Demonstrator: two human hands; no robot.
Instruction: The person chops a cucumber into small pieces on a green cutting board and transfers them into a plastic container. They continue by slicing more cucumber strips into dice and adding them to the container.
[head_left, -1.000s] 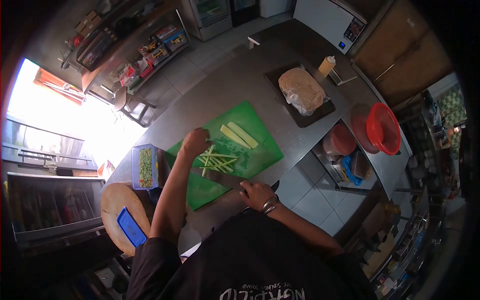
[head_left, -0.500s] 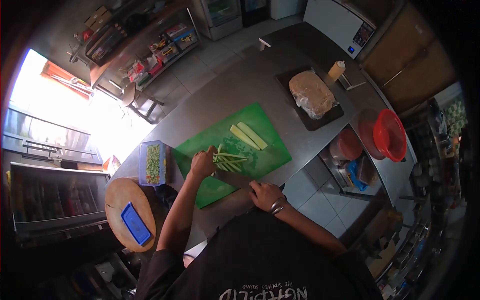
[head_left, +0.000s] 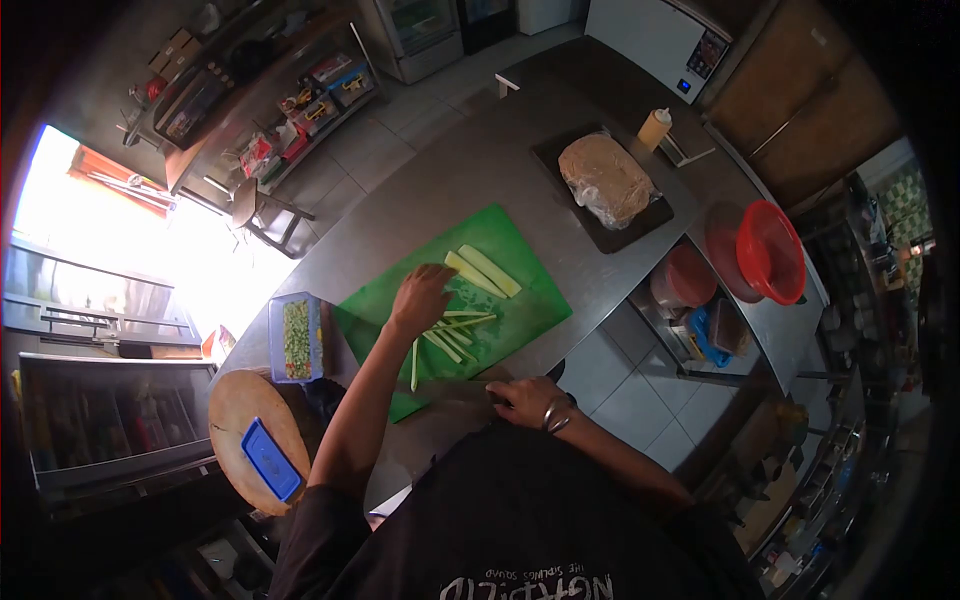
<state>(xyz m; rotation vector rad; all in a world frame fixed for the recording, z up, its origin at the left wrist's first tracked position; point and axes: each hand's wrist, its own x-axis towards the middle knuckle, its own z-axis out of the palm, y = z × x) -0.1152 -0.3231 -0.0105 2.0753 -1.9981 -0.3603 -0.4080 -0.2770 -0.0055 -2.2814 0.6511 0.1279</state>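
My left hand is over the green cutting board, fingers slightly apart, close to the left end of two long pale-green vegetable pieces. Nothing shows in it. Thin cut strips lie loosely fanned below and right of this hand, one of them apart near the lower edge. Near the board's lower right edge, my right hand, with a metal bangle at the wrist, is closed around a dark handle. It looks like a knife; its blade is dim and hard to make out.
Left of the board stands a container of diced vegetables. Below it, a blue lid lies on a round wooden board. Farther right are a dark tray with a plastic-wrapped block, a squeeze bottle and a red basin.
My left hand has left the strips and moved up toward the two long pieces. The strips are more spread out. My right hand has shifted slightly down and left.
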